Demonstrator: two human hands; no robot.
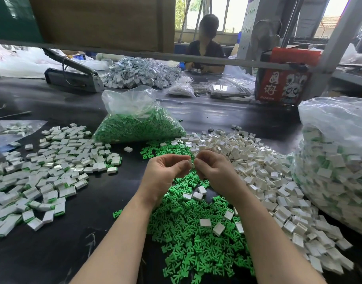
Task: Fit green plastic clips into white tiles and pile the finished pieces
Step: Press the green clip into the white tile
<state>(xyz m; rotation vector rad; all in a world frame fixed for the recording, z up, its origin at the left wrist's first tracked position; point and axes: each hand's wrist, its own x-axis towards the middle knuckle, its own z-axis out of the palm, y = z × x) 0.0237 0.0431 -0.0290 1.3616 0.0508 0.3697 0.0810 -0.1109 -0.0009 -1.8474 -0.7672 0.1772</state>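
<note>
My left hand (pixel 165 171) and my right hand (pixel 212 171) meet above the table's middle, fingertips together. Between them they pinch a small white tile (pixel 190 163); whether a clip sits in it is hidden by my fingers. Loose green clips (pixel 196 238) lie spread under and in front of my hands, with a few white tiles on top. Empty white tiles (pixel 268 177) are heaped to the right. Finished tiles with green edges (pixel 53 171) lie scattered on the left.
A clear bag of green clips (pixel 139 126) sits behind my hands. A large clear bag of finished pieces (pixel 335 165) stands at the right. A red carton (pixel 282 78), a grey tool (pixel 73 76) and a person across the black table (pixel 73 232) are farther back.
</note>
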